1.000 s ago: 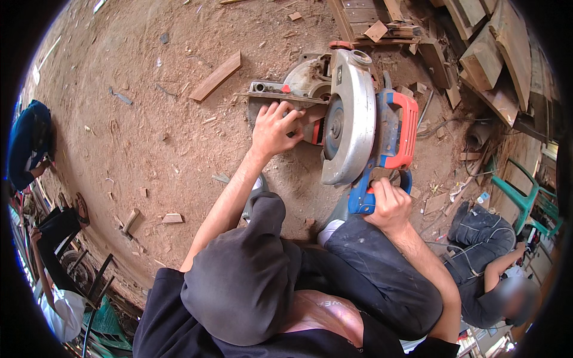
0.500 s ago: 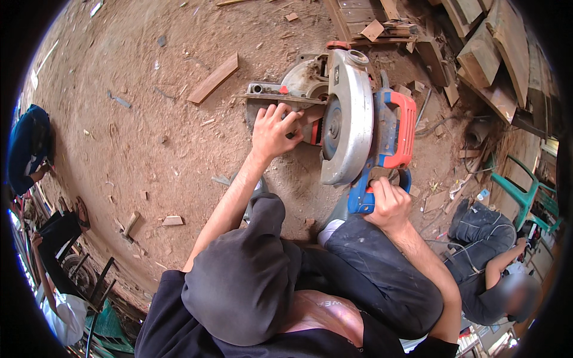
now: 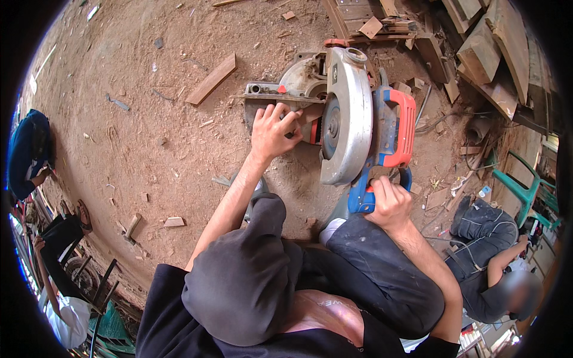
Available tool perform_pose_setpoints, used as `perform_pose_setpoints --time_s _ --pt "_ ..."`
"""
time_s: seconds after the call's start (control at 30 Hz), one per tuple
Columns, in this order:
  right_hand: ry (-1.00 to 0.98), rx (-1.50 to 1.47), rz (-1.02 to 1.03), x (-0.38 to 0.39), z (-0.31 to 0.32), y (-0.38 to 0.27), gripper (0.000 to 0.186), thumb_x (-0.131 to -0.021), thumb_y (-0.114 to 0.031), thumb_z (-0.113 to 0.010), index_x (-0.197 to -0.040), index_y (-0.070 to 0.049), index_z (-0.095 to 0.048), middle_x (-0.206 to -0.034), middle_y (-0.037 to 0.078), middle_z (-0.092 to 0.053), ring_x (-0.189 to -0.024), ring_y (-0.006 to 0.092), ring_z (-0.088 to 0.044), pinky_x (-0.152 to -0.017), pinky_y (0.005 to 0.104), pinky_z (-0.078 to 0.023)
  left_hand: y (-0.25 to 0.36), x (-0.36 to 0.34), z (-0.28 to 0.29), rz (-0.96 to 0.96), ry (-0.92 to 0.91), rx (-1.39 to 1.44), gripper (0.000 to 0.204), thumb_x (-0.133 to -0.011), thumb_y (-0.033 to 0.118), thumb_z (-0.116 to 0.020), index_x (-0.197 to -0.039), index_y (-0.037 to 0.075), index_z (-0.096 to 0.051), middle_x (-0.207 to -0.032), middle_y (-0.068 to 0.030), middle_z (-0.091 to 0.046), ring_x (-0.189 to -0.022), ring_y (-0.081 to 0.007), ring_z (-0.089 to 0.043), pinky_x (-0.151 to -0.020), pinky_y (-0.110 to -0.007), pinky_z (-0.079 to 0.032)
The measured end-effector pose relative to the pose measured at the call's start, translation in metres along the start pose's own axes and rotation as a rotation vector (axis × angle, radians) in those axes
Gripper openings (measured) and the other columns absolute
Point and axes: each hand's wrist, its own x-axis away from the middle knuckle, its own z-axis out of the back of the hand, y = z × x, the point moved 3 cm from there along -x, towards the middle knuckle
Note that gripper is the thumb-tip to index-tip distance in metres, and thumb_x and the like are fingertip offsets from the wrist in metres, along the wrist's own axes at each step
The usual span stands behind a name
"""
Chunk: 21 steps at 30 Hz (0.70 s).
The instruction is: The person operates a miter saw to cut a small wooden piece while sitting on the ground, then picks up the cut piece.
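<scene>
A miter saw (image 3: 347,119) with a silver blade guard and a blue-and-red motor body stands on the dirt ground in front of me. My right hand (image 3: 389,204) is wrapped round its blue handle, on the right side. Curled against the saw's metal fence (image 3: 286,98), my left hand (image 3: 276,131) presses a small piece of wood (image 3: 313,111) that reaches toward the blade (image 3: 332,122). The fingers hide much of that wood, and the guard covers the upper part of the blade.
A loose wooden board (image 3: 212,79) lies left of the saw, and a hammer (image 3: 131,228) farther left. Stacked timber (image 3: 480,59) fills the far right. A green chair (image 3: 520,188) and a crouching person (image 3: 492,262) are at the right; other people (image 3: 31,152) are at the left edge.
</scene>
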Motion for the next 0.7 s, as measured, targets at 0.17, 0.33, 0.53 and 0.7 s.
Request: perform_pose_setpoints --time_s 0.17,0.33,0.53,0.7 --pt "0.013 -0.004 0.009 -0.0027 0.0012 -0.0014 0.026 -0.081 -0.027 -0.072 -0.091 -0.005 -0.063 -0.079 0.007 -0.057 -0.06 0.0232 -0.064 -0.054 0.0357 -0.049 -0.0011 0.0005 0.0 0.006 0.003 -0.003 0.051 -0.067 0.027 -0.085 -0.117 0.023 -0.076 -0.103 -0.0013 -0.061 -0.094 -0.023 -0.06 -0.082 -0.04 -0.045" --pt "-0.009 -0.007 -0.002 0.002 -0.0021 0.0009 0.026 -0.08 -0.027 -0.072 -0.091 -0.005 -0.063 -0.079 0.008 -0.058 -0.06 0.0233 -0.064 -0.055 0.0362 -0.049 0.0 0.0002 -0.0005 0.007 0.01 -0.007 0.051 -0.067 0.028 -0.085 -0.116 0.023 -0.076 -0.103 -0.0012 -0.061 -0.093 -0.0228 -0.059 -0.082 -0.04 -0.044" --pt "0.006 -0.02 -0.003 0.0011 -0.0019 0.0005 0.027 -0.079 -0.028 -0.071 -0.09 -0.006 -0.062 -0.078 0.008 -0.057 -0.059 0.0238 -0.063 -0.055 0.0369 -0.048 0.0015 0.0001 0.0006 0.01 -0.008 -0.002 0.05 -0.068 0.028 -0.085 -0.117 0.023 -0.076 -0.103 -0.0012 -0.06 -0.094 -0.023 -0.06 -0.082 -0.04 -0.044" --pt "-0.008 -0.04 -0.013 0.0008 -0.0006 0.0 0.026 -0.078 -0.029 -0.071 -0.086 -0.007 -0.059 -0.075 0.007 -0.054 -0.059 0.0243 -0.062 -0.055 0.0375 -0.047 -0.0002 -0.0005 0.0016 0.001 -0.013 0.013 0.049 -0.069 0.028 -0.084 -0.117 0.022 -0.076 -0.104 -0.001 -0.06 -0.094 -0.023 -0.06 -0.082 -0.04 -0.044"
